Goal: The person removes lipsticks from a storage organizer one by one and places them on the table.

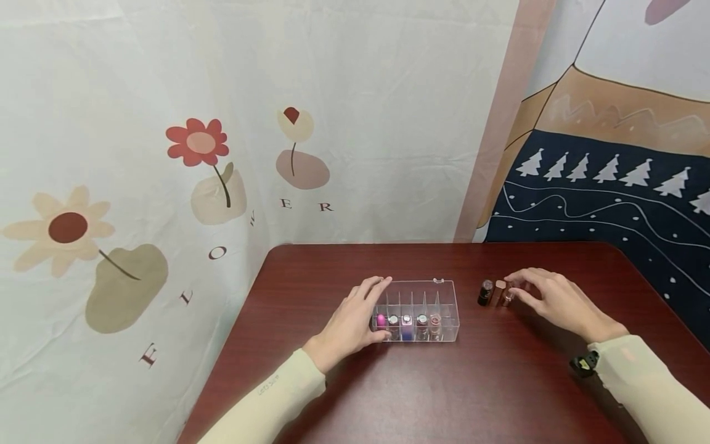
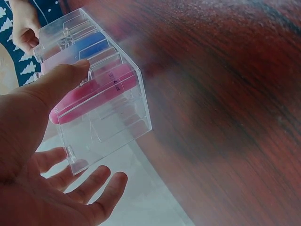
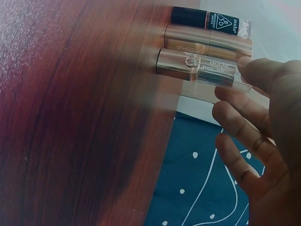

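My left hand [image 1: 350,317] grips the left end of a clear divided organizer box [image 1: 450,314], thumb at its front and the other fingers behind. In its front row stand several lip tubes, among them a pink one [image 2: 96,93] and a purple-blue one [image 1: 407,328]. To the right of the box, my right hand [image 1: 560,302] pinches the top of a clear-ended lipstick [image 3: 202,68] between thumb and index finger, the other fingers spread. Close beside that lipstick stand a gold lipstick [image 3: 207,42] and a black lipstick [image 3: 188,17], all three upright on the table.
The dark red wooden table [image 1: 444,394] meets a pale printed cloth [image 1: 377,123] at the back and left. At the right hangs a navy cloth [image 1: 588,203] with white trees. A dark wrist strap [image 1: 585,364] is by the right sleeve.
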Demonstrator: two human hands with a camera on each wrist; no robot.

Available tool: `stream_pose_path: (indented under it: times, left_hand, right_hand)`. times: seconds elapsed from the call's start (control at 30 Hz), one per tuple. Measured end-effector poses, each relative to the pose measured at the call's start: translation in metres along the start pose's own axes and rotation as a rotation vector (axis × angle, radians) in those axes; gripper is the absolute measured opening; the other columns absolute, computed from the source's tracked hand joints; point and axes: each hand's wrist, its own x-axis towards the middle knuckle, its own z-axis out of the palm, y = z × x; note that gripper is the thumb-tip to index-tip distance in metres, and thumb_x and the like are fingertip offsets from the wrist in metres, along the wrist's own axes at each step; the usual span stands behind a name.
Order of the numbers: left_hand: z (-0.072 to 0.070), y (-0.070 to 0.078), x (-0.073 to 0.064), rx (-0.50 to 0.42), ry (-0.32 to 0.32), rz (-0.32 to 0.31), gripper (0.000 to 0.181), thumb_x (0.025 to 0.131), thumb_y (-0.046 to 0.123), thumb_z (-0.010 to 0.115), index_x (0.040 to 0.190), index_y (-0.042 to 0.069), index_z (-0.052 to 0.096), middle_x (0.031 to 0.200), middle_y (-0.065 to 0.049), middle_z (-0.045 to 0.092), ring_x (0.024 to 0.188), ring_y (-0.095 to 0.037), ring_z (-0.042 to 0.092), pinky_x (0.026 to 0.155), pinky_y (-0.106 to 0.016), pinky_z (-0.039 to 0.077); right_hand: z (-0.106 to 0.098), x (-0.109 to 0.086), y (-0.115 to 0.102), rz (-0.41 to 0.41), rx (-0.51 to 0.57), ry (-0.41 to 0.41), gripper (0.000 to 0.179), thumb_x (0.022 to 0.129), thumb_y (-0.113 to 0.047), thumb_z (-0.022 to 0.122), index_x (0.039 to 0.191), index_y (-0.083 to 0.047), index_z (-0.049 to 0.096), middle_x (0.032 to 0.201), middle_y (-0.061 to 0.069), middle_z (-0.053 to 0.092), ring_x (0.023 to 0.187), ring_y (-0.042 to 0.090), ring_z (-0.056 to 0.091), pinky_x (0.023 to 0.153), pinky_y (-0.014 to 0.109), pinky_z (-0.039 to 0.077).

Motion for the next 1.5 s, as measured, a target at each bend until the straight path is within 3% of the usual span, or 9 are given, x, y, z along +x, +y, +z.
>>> stream_pose_path:
  times: [0.7, 0.8, 0.93, 1.1, 1.5]
  left_hand:
    - [0.002, -0.001, 0.001, -0.006, 0.017, 0.011, 0.119, 0.083, 0.033, 0.11, 0.179, 0.014, 0.043, 0.173, -0.014, 0.053, 0.141, -0.043, 0.068, 0.122, -0.058, 0.061]
    - [0.002, -0.001, 0.001, -0.005, 0.015, 0.009, 0.119, 0.083, 0.032, 0.11, 0.179, 0.014, 0.043, 0.173, -0.014, 0.053, 0.141, -0.043, 0.068, 0.122, -0.058, 0.061]
    - [0.001, -0.001, 0.001, -0.012, 0.016, 0.009, 0.119, 0.083, 0.032, 0.11, 0.179, 0.014, 0.043, 0.173, -0.014, 0.053, 0.14, -0.043, 0.068, 0.121, -0.058, 0.061]
    - [0.001, -0.002, 0.001, -0.018, 0.023, 0.017, 0.118, 0.082, 0.031, 0.11, 0.178, 0.012, 0.044, 0.173, -0.015, 0.054, 0.141, -0.044, 0.067, 0.119, -0.06, 0.062]
    - [0.0, -0.001, 0.002, -0.027, 0.019, 0.014, 0.118, 0.083, 0.032, 0.11, 0.179, 0.013, 0.044, 0.173, -0.015, 0.053, 0.143, -0.045, 0.067, 0.119, -0.062, 0.062]
  right_hand:
    - [-0.002, 0.0, -0.004, 0.034, -0.016, -0.01, 0.043, 0.098, -0.024, 0.096, 0.138, -0.024, 0.081, 0.118, -0.001, 0.08, 0.094, 0.009, 0.065, 0.074, 0.03, 0.059]
    - [-0.001, 0.0, -0.004, 0.02, -0.031, 0.014, 0.045, 0.096, -0.023, 0.098, 0.138, -0.024, 0.081, 0.124, 0.003, 0.081, 0.097, 0.013, 0.069, 0.076, 0.037, 0.063]
    - [0.0, 0.001, -0.005, -0.005, -0.033, 0.046, 0.049, 0.093, -0.019, 0.099, 0.138, -0.022, 0.081, 0.133, 0.008, 0.08, 0.106, 0.023, 0.075, 0.085, 0.055, 0.068]
    - [-0.001, 0.003, -0.01, -0.025, -0.013, 0.072, 0.049, 0.092, -0.017, 0.099, 0.137, -0.019, 0.081, 0.136, 0.011, 0.079, 0.12, 0.035, 0.075, 0.096, 0.071, 0.063]
    - [-0.004, 0.01, -0.028, -0.079, -0.017, 0.096, 0.051, 0.09, -0.013, 0.1, 0.137, -0.018, 0.081, 0.135, 0.007, 0.079, 0.125, 0.03, 0.071, 0.101, 0.065, 0.06]
